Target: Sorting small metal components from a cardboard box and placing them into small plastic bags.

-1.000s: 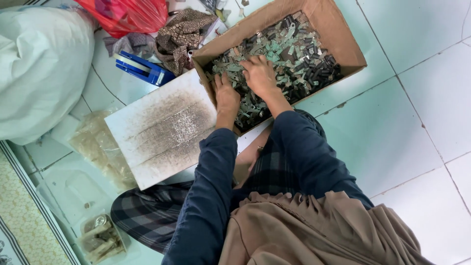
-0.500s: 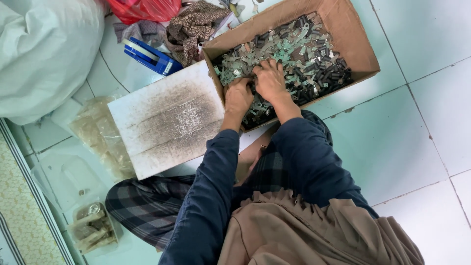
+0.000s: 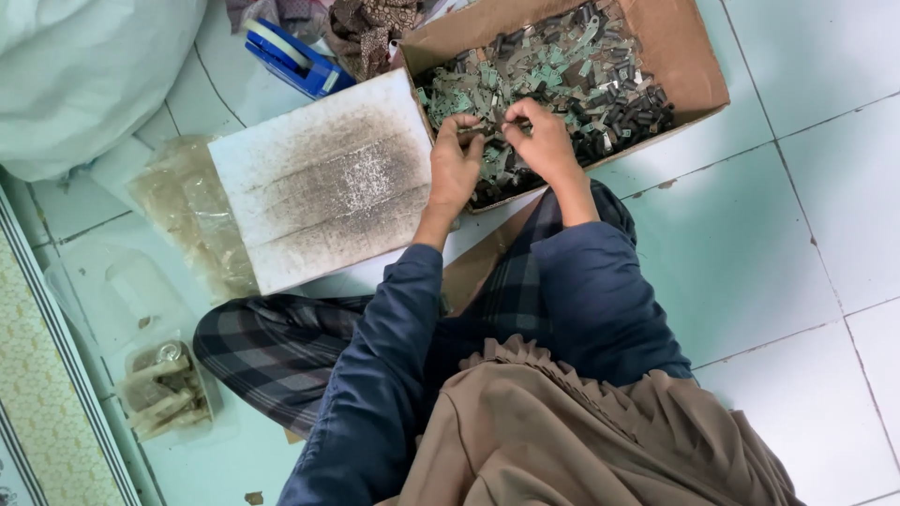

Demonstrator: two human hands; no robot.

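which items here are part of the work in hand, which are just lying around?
In use:
left hand
right hand
small piece pinched between them
cardboard box of small parts

Lying about:
white board
tape dispenser
white sack
plastic bags
cloth

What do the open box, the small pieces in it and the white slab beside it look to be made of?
Box: brown cardboard, matte, with folded flaps. Small pieces: apparently dull grey metal and green flat parts, too small to be sure. White slab: possibly foam or board, grimy with dark streaks. Both hands pinch pieces.
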